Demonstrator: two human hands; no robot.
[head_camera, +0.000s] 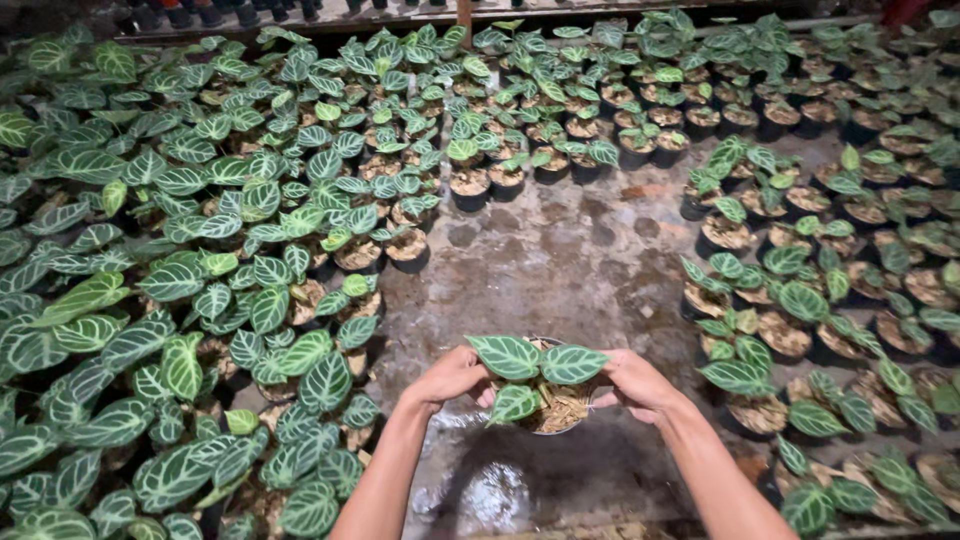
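Floor: a wet, stained grey concrete floor (560, 270) runs as a bare lane up the middle, with damp rings where pots seem to have stood.
Left bed: a dense mass of potted plants with dark green, white-veined heart-shaped leaves (150, 300) fills the whole left side, leaves overlapping so that most pots are hidden.
Right rows: smaller plants of the same kind in dark round pots topped with pale fibre mulch (790, 330) stand in looser rows, well apart from the left bed across the lane.
Far rows: more small dark pots (520, 150) close the lane at the top.
Held pot: a small round pot with three white-veined green leaves and straw-coloured mulch (545, 385) is lifted above the bare lane, between both hands, near the bottom centre.
Left hand (455, 375): grip clenched on the pot's left rim, fingers curled under the leaves.
Right hand (635, 385): grip clenched on the right rim, thumb towards the mulch.
Step in hand: I judge the pot is being carried or looked over, not set down.
Next move calls for: a level hold and a free gap, by my reading.
In the way: the crowding leaves on the left and the close rows on the right leave little room beside the lane.
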